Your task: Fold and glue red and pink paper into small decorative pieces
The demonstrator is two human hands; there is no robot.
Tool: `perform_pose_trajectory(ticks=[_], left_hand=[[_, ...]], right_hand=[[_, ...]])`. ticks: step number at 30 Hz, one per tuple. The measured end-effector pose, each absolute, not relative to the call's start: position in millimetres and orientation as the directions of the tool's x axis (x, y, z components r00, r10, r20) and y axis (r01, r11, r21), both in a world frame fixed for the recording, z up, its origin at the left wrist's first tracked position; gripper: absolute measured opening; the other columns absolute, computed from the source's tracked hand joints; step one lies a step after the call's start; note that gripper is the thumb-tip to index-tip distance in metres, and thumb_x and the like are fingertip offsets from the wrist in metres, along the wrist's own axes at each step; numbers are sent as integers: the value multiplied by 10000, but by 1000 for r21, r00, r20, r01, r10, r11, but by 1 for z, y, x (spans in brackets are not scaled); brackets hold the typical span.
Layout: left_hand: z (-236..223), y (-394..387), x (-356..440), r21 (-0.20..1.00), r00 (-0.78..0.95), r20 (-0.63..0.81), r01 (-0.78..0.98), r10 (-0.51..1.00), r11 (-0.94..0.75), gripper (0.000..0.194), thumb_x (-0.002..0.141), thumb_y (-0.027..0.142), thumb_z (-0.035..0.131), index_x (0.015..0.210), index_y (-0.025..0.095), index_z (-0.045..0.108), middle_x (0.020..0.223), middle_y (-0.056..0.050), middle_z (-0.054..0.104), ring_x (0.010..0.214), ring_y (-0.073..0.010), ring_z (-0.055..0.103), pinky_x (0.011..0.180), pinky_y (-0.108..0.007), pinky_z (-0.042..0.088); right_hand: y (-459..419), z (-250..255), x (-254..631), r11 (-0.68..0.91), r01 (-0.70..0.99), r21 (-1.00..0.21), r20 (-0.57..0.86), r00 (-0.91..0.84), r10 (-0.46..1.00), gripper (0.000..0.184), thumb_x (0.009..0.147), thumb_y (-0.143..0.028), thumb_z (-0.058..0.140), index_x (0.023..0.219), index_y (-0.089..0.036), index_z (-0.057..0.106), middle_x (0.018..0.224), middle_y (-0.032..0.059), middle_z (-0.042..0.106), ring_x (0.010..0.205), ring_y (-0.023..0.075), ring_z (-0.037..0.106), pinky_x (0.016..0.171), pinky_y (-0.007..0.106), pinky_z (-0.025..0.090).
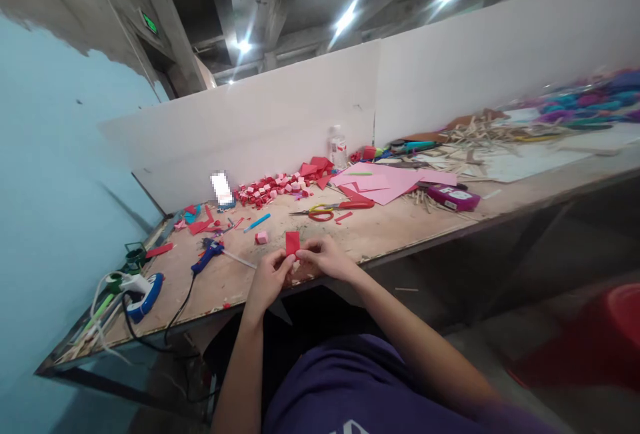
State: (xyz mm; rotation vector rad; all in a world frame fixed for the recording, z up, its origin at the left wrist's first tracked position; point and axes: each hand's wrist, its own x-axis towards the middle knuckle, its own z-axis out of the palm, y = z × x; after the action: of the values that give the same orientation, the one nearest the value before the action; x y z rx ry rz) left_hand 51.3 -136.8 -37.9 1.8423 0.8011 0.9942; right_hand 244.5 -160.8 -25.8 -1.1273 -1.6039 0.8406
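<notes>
A small red paper strip [293,242] stands upright between both my hands, just above the near edge of the wooden worktable [390,231]. My left hand [269,276] pinches its lower left side with closed fingers. My right hand [326,257] pinches its lower right side, fingers curled. A small pink cube [261,237] lies on the table just left of the strip. A blue glue gun [209,254] lies further left, with its nozzle pointing toward my hands.
A pile of small red and pink cubes [270,189] sits at the back by the white partition [310,107]. Scissors with red and yellow handles [330,209], pink paper sheets [385,181], a plastic bottle [339,147] and wooden sticks [475,134] lie to the right. A red bin [615,327] stands on the floor.
</notes>
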Motion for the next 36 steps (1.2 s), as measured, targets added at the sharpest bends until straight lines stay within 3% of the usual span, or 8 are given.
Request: perform_pose_trajectory(ticks=[18, 26, 36], left_hand=[[-35, -137, 51, 916, 426, 331, 69, 842, -394, 426, 945, 535, 610, 713, 178, 603, 626, 10, 595, 580, -131, 547, 613, -247, 443], [-38, -138, 49, 927, 494, 263, 109, 829, -360, 399, 940, 530, 623, 759, 174, 623, 641, 15, 586, 570, -126, 532, 568, -237, 415], [-40, -136, 48, 920, 480, 271, 126, 835, -371, 384, 949, 508, 623, 754, 178, 617, 646, 9, 599, 588, -133, 559, 577, -240, 437]], right_hand=[[-159, -28, 244, 331, 248, -911, 301, -152, 941, 320, 814, -445, 731, 704, -146, 708, 654, 26, 658, 625, 163, 566, 610, 275, 410], [-157, -29, 244, 347, 229, -909, 338, -79, 938, 313, 804, -401, 703, 629, -144, 662, 607, -1, 572, 596, 136, 490, 570, 265, 357], [-159, -27, 240, 336, 130, -933, 338, -3, 941, 307, 790, -431, 737, 677, -151, 680, 624, 16, 629, 602, 154, 563, 604, 279, 416]])
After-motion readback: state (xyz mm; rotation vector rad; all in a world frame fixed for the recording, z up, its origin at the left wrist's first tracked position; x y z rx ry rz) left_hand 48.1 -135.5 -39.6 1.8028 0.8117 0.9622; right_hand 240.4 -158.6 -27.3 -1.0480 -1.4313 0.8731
